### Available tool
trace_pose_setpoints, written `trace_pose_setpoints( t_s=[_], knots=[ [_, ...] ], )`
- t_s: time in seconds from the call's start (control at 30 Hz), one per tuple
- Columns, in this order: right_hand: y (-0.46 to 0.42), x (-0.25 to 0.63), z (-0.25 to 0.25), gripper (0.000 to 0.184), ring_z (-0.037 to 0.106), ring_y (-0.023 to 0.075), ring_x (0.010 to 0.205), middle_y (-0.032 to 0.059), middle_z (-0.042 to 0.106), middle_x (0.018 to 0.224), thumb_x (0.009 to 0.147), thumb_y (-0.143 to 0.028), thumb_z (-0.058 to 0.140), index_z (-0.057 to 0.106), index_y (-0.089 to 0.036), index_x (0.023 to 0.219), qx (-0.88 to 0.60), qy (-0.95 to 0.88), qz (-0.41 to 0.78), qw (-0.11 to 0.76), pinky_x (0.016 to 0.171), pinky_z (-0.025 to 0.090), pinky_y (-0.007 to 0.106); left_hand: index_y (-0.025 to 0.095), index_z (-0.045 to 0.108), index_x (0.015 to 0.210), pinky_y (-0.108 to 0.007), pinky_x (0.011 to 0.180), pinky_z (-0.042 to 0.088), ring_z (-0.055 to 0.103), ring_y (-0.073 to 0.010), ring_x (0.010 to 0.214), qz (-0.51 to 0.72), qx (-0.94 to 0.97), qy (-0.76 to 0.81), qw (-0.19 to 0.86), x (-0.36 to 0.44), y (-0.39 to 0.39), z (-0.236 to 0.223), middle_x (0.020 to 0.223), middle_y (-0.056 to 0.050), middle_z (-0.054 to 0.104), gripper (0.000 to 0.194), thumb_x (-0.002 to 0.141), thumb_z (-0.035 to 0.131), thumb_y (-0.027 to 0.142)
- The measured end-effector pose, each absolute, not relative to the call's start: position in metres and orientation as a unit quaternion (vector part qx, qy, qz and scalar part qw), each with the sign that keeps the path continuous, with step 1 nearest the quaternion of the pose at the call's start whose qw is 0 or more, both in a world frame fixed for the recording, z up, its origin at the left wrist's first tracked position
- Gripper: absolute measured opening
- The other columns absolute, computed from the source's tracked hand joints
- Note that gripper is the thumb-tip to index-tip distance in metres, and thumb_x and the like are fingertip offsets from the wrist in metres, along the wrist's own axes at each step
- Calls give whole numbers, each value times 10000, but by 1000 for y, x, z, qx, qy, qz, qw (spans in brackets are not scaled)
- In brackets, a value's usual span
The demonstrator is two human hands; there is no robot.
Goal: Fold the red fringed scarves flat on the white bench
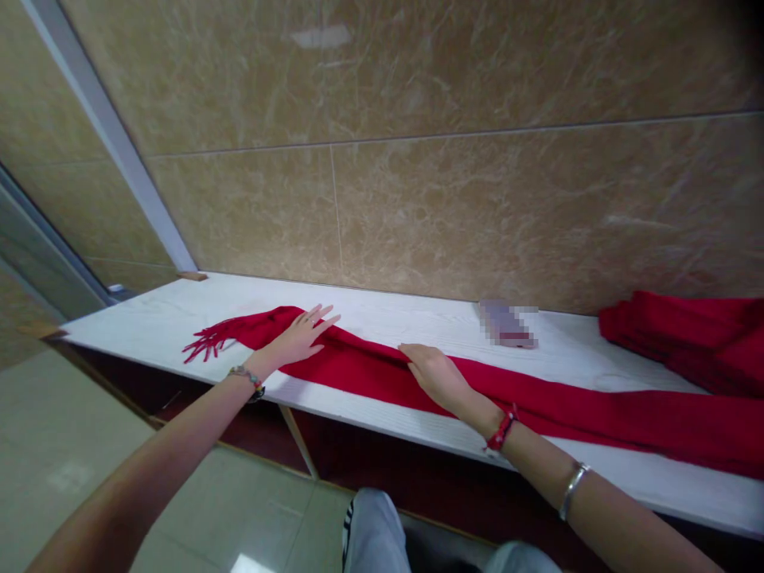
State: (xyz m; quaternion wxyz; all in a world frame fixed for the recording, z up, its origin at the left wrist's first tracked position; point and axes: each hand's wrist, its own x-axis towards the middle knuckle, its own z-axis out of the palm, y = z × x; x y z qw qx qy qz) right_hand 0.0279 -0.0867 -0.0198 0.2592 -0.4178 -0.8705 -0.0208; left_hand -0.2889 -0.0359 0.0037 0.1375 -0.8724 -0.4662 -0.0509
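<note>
A long red scarf (364,374) lies stretched along the white tabletop, its fringed end spread out at the left and its other end running out of view at the right. My left hand (298,336) rests on the scarf near that fringe, palm down with fingers spread. Farther right, my right hand (438,376) has its fingers curled together at the scarf's far edge, closed on the cloth. Its thumb is mostly hidden. A lengthwise fold runs through the fabric between the two hands.
A phone-like object (504,325), partly pixelated, lies by the marbled wall (406,215). Folded red cloth (674,334) is piled at the back right. Dark open shelves (382,450) sit under the tabletop (149,310). My knees are close to its front.
</note>
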Motion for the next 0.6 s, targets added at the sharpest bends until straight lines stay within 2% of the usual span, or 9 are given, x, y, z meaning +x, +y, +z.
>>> trace_pose_setpoints(
  t_s=[0.03,0.1,0.17,0.23,0.3,0.43,0.6],
  knots=[
    [-93,28,-19,350,555,183,1049,119,604,1142,845,-97,374,558,-111,1142,-399,-882,-30,248,929,420,325,248,307,1337,-468,1049,190,190,-246,1323,-38,-890,-431,144,-276,-40,11,1418,-88,291,583,792,504,192],
    [-104,31,-18,350,542,184,1072,122,592,1161,855,-99,366,557,-117,1148,-365,-903,-45,224,940,414,334,228,496,1170,-471,1063,149,409,-200,1200,4,-910,-387,147,-250,-48,25,1208,-65,533,434,759,498,91],
    [-114,37,-18,362,514,190,1110,126,572,1191,856,-96,369,543,-121,1172,-344,-916,-60,201,959,398,347,185,584,976,-432,1059,194,543,-169,1022,44,-916,-368,154,-234,-55,35,998,-54,619,306,729,487,33],
    [-122,48,-20,408,460,207,1169,136,523,1250,842,-73,370,495,-114,1228,-356,-913,-80,181,993,360,377,162,587,910,-359,978,342,577,-166,933,62,-911,-371,168,-233,-63,37,959,-69,615,260,719,478,22],
    [-129,66,-23,483,394,225,1224,141,456,1315,811,-33,360,430,-106,1284,-405,-894,-100,163,1016,325,414,161,571,944,-290,824,452,585,-173,910,62,-902,-388,178,-243,-70,31,1000,-84,598,274,733,457,30],
    [-140,116,-33,550,347,237,1256,152,403,1353,762,21,328,402,-75,1298,-495,-853,-117,118,1011,329,426,174,566,982,-275,723,479,597,-181,883,66,-895,-400,187,-267,-81,8,1035,-89,587,312,772,390,24],
    [-148,167,-37,491,471,223,1162,166,500,1266,768,33,311,498,-49,1215,-541,-826,-108,117,980,389,364,173,560,993,-266,686,463,589,-194,871,50,-871,-443,205,-260,-81,12,1026,-84,580,344,726,418,11]
  ],
)
